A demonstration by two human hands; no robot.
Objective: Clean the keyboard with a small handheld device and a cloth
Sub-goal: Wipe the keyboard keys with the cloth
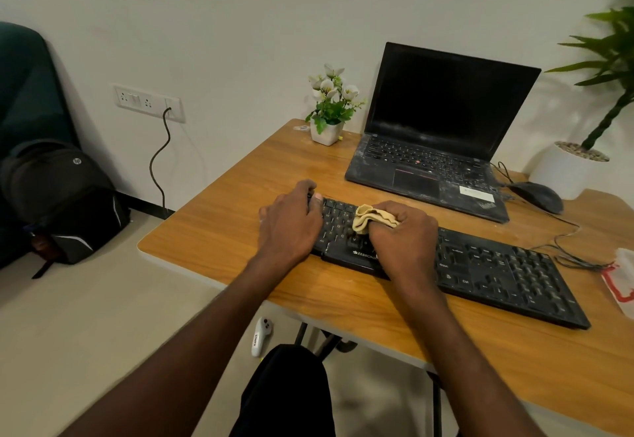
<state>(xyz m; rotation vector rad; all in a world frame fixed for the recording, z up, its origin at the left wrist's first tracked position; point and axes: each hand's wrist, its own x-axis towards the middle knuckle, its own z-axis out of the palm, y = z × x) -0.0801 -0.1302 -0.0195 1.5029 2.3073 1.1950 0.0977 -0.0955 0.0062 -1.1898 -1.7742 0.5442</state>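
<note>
A wooden desk point(219, 230) is standing against a pale wall, bearing every item below. An open laptop point(435, 134) with a dark screen is sitting at the far side, its deck dusted with pale specks. A black keyboard point(497, 272) is lying slantwise nearer the person, just in front of the laptop. The left hand point(291, 223) is curling over the keyboard's left end, fingers wrapping its far edge and gripping it. The right hand point(401, 234) is closing into a fist around a bunched tan cloth point(372, 218) and pressing it onto the keys just beside the left hand. A small pot of white flowers point(331, 107) is sitting left of the laptop, and a black mouse point(537, 196) is resting at the laptop's right.
</note>
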